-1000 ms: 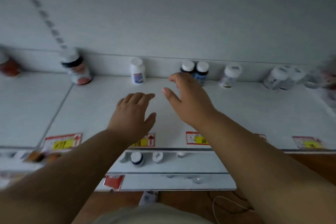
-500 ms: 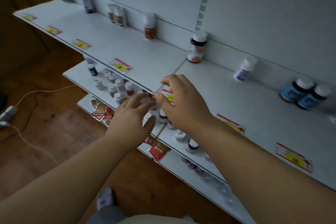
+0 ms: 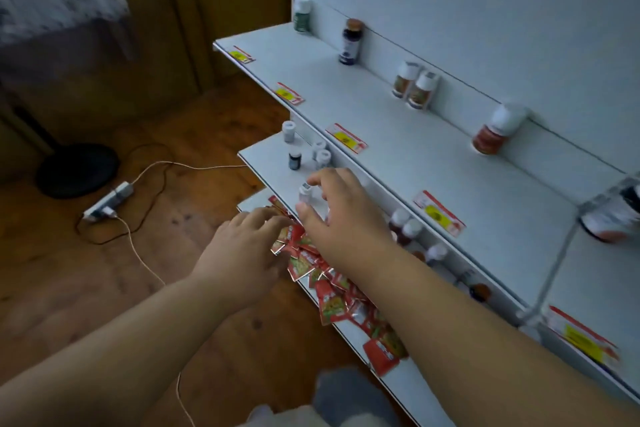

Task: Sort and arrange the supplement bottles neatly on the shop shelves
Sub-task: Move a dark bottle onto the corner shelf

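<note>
Your right hand (image 3: 341, 215) is cupping, fingers curled, around a small bottle (image 3: 305, 193); your left hand (image 3: 242, 253) is hovering, relaxed, over sachets (image 3: 332, 298).

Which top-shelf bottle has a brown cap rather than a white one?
The tall dark bottle, second from the far end; its neighbours all have white caps.

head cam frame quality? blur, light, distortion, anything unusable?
Head view: dim, cool, flat light, no glare. Motion blur is heaviest at the right edge, smearing the dark-capped bottle and price tag. Wide-angle lens bows the top shelf. Right hand and left hand are soft but readable.
</note>
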Motion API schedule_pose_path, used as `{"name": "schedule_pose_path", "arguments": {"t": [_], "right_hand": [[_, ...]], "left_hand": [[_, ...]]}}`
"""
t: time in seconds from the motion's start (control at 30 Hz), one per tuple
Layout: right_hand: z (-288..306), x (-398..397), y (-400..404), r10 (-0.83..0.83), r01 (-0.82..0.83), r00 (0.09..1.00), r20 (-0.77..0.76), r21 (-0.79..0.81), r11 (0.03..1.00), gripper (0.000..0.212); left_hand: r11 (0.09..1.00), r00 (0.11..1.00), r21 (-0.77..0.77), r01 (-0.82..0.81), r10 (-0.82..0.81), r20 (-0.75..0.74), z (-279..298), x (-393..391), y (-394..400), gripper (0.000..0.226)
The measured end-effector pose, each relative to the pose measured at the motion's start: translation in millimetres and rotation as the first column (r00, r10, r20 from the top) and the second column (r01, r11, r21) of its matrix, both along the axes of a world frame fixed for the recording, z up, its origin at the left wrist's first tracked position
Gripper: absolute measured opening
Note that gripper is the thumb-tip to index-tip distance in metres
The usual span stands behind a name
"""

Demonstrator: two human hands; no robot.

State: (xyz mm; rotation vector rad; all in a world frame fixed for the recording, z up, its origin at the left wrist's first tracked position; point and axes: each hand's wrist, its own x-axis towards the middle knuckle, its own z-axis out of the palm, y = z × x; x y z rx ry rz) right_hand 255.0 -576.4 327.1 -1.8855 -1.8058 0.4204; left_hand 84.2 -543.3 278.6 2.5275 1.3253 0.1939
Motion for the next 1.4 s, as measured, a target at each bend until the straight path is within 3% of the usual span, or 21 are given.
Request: {"name": "schedule_pose_path", "arguments": {"t": [0.33, 0.6, 0.8, 0.9, 1.13, 1.27, 1.4], "right_hand": [[-87.3, -13.0, 192.2, 0.029, -0.034, 0.998, -0.049, -0.106, 0.994, 0.036], [-124.7, -41.8, 296.5, -0.103, 0.094, 0.994, -0.034, -0.213, 0.972, 0.043], [-200.0, -68.8, 357.8, -0.359, 0.321, 0.932, -0.048, -0.352, 0.88, 0.051], [-245.6, -65.2, 382.9, -0.489, 0.435, 0.871, -0.049, -0.384, 0.814, 0.052], [-361.9, -10.5, 441.7, -0.58, 0.566, 0.812, 0.07, -0.342, 0.75, 0.056], [-418.7, 12.1, 469.0, -0.628, 0.615, 0.776, 0.055, -0.287, 0.735, 0.061], [-460.7, 28.4, 496.1, -0.682, 0.674, 0.73, 0.04, -0.199, 0.711, 0.053]], "left_hand": [[0.99, 0.996, -0.12, -0.073, 0.066, -0.066, -47.5, -17.7, 165.4, 0.06], [0.984, 1.0, -0.175, -0.028, 0.028, -0.004, -77.2, -42.9, 285.6, 0.061], [0.957, 0.989, -0.256, 0.139, -0.119, 0.092, -144.1, -56.4, 384.0, 0.061], [0.938, 0.973, -0.306, 0.164, -0.102, 0.209, -186.7, -51.6, 420.1, 0.057], [0.899, 0.953, -0.411, 0.151, -0.021, 0.303, -300.2, 1.3, 467.3, 0.06], [0.879, 0.935, -0.463, 0.113, 0.063, 0.348, -356.6, 25.7, 482.4, 0.057], [0.866, 0.906, -0.488, 0.111, 0.113, 0.408, -401.1, 45.8, 495.7, 0.054]]}}
